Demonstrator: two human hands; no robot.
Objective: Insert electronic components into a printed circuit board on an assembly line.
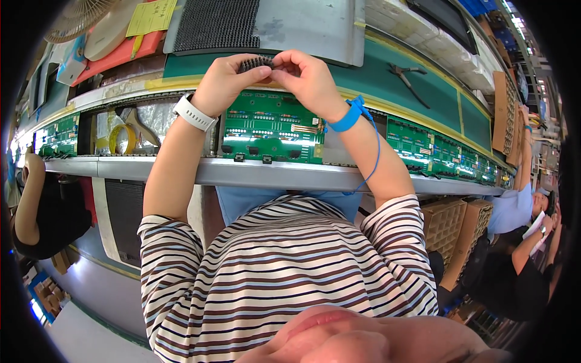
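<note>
My left hand (229, 81) is closed around a short row of small black pronged parts (255, 63), its thumb lying along the near side. The fingertips of my right hand (307, 78) pinch at the right end of that row; whether a single part sits between them is hidden. Both hands are above the far edge of a green circuit board (272, 128), which carries resistors, white connectors and several black parts along its near edge. Behind the hands, a grey metal tray (315, 30) bears dense rows of similar black parts (215, 25).
Pliers (408, 81) lie on the green mat (378, 75) at right. More circuit boards (445, 151) line the rail to the right. A brush (140, 126) and a yellow tape roll (122, 139) are at left. A blue cord (376, 154) hangs from my right wrist. People sit either side.
</note>
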